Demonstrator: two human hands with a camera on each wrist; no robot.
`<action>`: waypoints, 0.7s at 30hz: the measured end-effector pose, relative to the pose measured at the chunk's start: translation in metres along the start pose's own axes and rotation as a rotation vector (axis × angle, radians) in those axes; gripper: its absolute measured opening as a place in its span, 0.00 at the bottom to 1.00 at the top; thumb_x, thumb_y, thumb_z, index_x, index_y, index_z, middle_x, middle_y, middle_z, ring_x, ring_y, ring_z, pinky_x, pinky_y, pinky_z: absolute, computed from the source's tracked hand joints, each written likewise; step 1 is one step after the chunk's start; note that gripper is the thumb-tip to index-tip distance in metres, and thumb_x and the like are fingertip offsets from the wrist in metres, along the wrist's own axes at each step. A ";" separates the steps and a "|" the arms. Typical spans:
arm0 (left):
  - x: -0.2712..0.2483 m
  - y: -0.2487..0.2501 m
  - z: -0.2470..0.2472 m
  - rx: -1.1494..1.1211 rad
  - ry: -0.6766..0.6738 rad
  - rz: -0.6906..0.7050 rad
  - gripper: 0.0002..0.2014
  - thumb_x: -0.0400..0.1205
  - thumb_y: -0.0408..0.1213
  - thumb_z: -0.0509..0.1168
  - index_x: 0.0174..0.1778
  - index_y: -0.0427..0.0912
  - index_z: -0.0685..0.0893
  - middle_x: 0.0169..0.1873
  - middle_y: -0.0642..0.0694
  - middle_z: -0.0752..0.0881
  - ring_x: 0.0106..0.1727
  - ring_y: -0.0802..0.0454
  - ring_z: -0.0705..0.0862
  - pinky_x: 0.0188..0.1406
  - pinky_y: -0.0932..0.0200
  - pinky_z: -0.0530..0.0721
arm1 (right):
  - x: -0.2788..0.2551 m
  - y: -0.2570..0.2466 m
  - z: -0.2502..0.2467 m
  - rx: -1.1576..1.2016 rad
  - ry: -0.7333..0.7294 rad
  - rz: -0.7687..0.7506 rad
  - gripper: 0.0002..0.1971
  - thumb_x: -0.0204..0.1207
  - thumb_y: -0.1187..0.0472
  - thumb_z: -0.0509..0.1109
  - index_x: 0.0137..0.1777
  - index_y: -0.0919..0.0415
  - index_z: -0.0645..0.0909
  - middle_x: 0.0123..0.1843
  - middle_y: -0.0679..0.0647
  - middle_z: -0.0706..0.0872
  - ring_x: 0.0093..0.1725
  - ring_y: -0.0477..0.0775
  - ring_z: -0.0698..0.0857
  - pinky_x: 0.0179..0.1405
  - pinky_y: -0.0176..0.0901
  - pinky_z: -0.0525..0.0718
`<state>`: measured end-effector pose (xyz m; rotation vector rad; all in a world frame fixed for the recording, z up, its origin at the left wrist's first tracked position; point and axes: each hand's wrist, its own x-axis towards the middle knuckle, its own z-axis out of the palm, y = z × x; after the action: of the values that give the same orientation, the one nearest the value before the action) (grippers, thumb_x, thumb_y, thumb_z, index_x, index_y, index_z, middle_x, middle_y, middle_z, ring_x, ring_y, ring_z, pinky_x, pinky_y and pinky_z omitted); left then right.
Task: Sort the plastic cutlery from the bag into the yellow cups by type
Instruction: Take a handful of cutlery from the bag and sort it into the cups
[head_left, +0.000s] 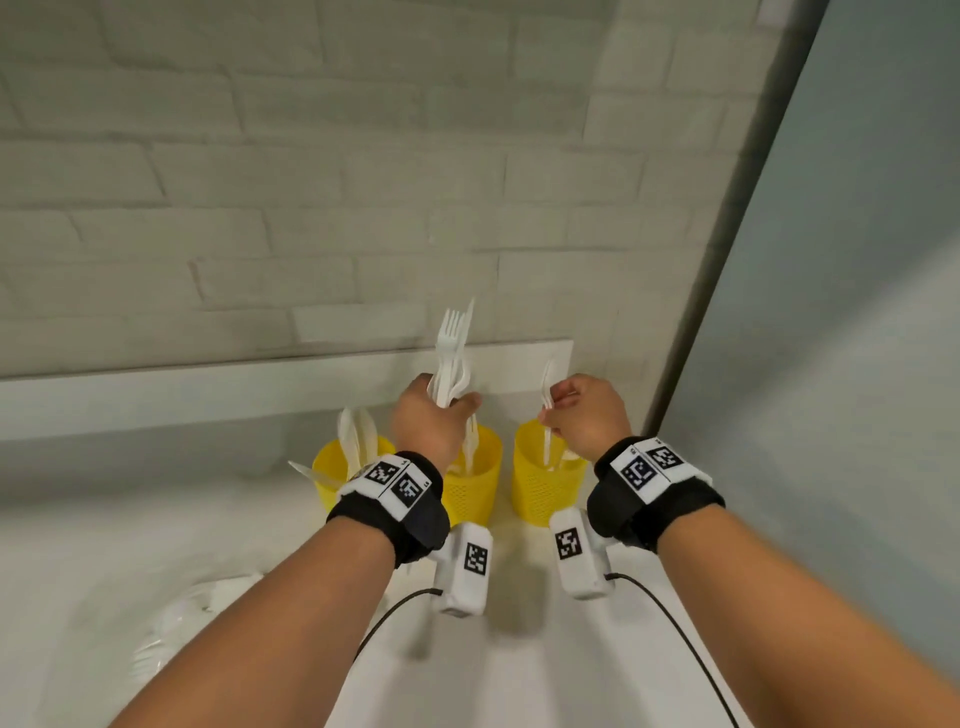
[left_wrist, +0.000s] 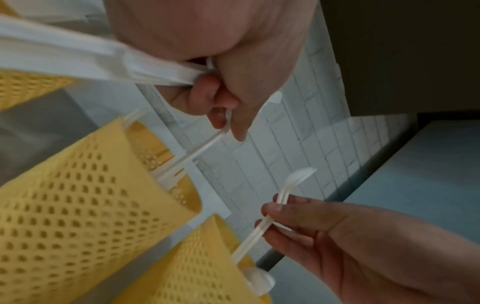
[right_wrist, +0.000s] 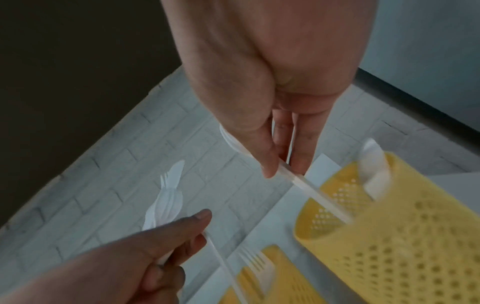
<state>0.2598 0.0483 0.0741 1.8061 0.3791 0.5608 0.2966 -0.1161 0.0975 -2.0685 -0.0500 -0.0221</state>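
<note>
My left hand grips an upright bundle of white plastic cutlery, forks showing at its top, above the middle yellow cup. My right hand pinches a white spoon bowl-up, its handle reaching down into the right yellow cup. The right wrist view shows thumb and fingers on the spoon handle at the right cup. A fork stands in the middle cup. The left yellow cup holds several white pieces.
A clear plastic bag with white cutlery lies on the white counter at lower left. A white brick wall rises behind the cups. A grey panel with a dark edge closes the right side.
</note>
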 end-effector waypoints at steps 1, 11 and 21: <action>-0.001 -0.003 0.002 0.043 -0.023 -0.007 0.12 0.74 0.40 0.76 0.39 0.43 0.78 0.30 0.49 0.80 0.36 0.45 0.80 0.38 0.56 0.77 | 0.001 0.005 0.004 -0.045 -0.007 0.010 0.12 0.65 0.72 0.78 0.47 0.63 0.84 0.47 0.63 0.89 0.45 0.58 0.86 0.56 0.51 0.86; -0.001 -0.008 -0.008 0.164 -0.221 -0.196 0.14 0.72 0.42 0.78 0.31 0.42 0.79 0.26 0.45 0.78 0.28 0.46 0.77 0.33 0.54 0.77 | 0.004 0.015 0.008 -0.318 -0.131 0.090 0.27 0.68 0.69 0.78 0.69 0.66 0.79 0.70 0.60 0.81 0.70 0.59 0.79 0.65 0.41 0.76; -0.006 0.019 -0.031 -0.105 -0.189 -0.152 0.08 0.79 0.38 0.71 0.37 0.40 0.81 0.26 0.45 0.79 0.19 0.53 0.70 0.18 0.64 0.70 | -0.011 -0.035 0.020 0.219 -0.108 -0.088 0.08 0.78 0.58 0.70 0.51 0.62 0.82 0.49 0.57 0.86 0.46 0.56 0.87 0.52 0.49 0.84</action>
<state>0.2371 0.0637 0.0983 1.6960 0.3471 0.2963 0.2844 -0.0821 0.1179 -1.8459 -0.2010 0.0396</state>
